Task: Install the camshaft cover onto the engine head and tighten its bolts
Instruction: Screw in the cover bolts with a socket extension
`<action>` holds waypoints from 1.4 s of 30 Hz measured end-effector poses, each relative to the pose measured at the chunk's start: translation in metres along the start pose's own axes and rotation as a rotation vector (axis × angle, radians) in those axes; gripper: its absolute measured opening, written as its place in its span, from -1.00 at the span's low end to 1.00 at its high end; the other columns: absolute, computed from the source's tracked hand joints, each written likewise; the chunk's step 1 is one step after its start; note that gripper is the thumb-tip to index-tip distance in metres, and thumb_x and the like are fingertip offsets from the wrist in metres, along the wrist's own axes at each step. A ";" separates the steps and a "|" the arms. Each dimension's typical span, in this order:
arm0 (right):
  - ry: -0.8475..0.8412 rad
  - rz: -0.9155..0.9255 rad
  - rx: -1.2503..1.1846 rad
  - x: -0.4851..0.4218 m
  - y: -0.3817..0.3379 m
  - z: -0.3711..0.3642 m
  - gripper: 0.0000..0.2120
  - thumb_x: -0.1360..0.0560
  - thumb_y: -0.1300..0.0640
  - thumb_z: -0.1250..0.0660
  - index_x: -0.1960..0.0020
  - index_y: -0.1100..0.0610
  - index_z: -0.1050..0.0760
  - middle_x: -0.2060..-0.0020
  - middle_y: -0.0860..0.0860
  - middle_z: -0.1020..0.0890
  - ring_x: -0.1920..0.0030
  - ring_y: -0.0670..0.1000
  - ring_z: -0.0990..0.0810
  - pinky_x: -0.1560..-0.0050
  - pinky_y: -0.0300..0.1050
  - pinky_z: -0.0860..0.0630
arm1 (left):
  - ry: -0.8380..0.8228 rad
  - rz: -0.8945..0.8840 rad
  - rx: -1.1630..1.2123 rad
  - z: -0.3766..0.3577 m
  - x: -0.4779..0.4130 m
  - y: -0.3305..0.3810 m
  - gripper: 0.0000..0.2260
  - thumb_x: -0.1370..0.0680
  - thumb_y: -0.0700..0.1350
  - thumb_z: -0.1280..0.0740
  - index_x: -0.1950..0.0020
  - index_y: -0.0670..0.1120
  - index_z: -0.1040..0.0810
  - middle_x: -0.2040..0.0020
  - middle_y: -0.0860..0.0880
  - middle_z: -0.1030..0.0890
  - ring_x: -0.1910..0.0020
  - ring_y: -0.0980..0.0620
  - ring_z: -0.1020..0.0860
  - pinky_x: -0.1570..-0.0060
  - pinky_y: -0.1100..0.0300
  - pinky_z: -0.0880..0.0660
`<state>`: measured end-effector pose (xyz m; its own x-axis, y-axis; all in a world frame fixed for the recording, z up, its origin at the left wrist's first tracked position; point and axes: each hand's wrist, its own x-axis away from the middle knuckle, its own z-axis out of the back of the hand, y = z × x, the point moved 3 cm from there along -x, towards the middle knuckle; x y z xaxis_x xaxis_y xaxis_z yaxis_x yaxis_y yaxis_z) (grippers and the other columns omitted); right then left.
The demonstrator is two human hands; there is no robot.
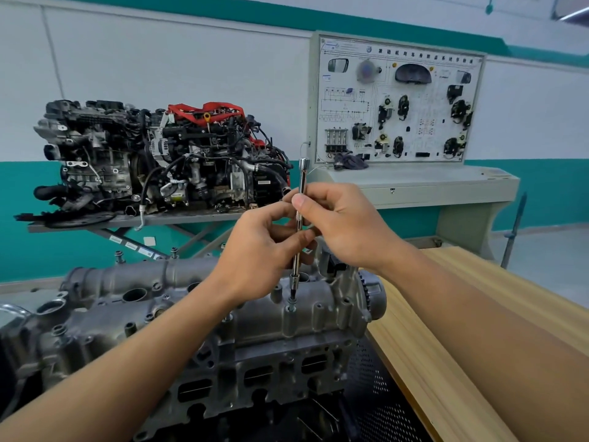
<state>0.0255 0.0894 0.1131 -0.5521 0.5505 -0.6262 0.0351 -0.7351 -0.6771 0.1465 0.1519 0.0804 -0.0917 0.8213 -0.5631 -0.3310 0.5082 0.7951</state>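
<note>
The grey cast camshaft cover (191, 301) lies on top of the engine head (255, 368) in the lower middle of the head view. A slim chrome extension bar (301, 186) stands upright, its bit seated on a bolt (291, 303) near the cover's right end. My left hand (264, 253) and my right hand (344, 224) both pinch the bar's knurled middle, left just below right. Other bolts stick up along the cover's far edge (119, 256).
A wooden bench top (478, 330) runs along the right. Behind stands a whole engine (159, 161) on a metal stand, and a training panel (398, 103) on a grey console at the back right. Black perforated sheet (376, 393) lies under the head.
</note>
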 end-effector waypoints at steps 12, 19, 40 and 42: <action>0.115 0.081 0.070 0.008 0.005 -0.004 -0.79 -0.61 0.15 -0.32 0.15 0.20 -0.63 0.34 0.03 -0.69 0.32 -0.01 -0.67 0.25 -0.08 -0.62 | -0.043 -0.114 -0.128 -0.004 0.004 -0.005 -0.80 -0.63 -0.29 -0.30 -0.25 -0.16 -0.55 0.04 -0.15 -0.73 0.08 -0.18 -0.72 0.02 -0.17 -0.65; 0.159 0.003 0.153 0.003 -0.004 0.001 -0.70 -0.50 0.02 -0.47 0.30 0.22 -0.63 0.49 0.10 -0.58 0.51 -0.13 -0.41 0.48 -0.26 -0.36 | 0.052 -0.033 -0.295 0.000 0.006 0.002 -0.78 -0.44 0.04 -0.54 0.08 -0.08 -0.65 0.25 -0.16 -0.71 0.19 -0.26 -0.67 0.13 -0.23 -0.60; -0.107 -0.047 0.045 -0.011 -0.016 0.015 -0.84 -0.56 0.14 -0.40 0.13 0.21 -0.65 0.18 0.19 -0.72 0.32 -0.02 -0.64 0.41 -0.23 -0.50 | -0.042 -0.007 -0.226 0.016 0.002 0.005 -0.70 -0.38 0.14 -0.54 0.10 -0.08 -0.70 0.19 -0.24 -0.71 0.20 -0.16 -0.69 0.04 -0.25 -0.62; -0.038 -0.037 0.048 -0.011 -0.015 0.013 -0.81 -0.50 0.11 -0.47 0.20 0.22 -0.62 0.29 0.16 -0.72 0.38 -0.01 -0.64 0.43 -0.24 -0.48 | 0.061 -0.041 -0.223 0.018 0.002 0.006 -0.67 -0.27 0.15 -0.55 0.18 -0.08 -0.69 0.30 -0.09 -0.72 0.30 -0.05 -0.71 0.20 -0.03 -0.68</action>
<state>0.0202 0.0893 0.1350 -0.5837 0.5629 -0.5852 -0.0251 -0.7329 -0.6799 0.1615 0.1609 0.0882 -0.1282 0.7805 -0.6118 -0.5342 0.4654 0.7057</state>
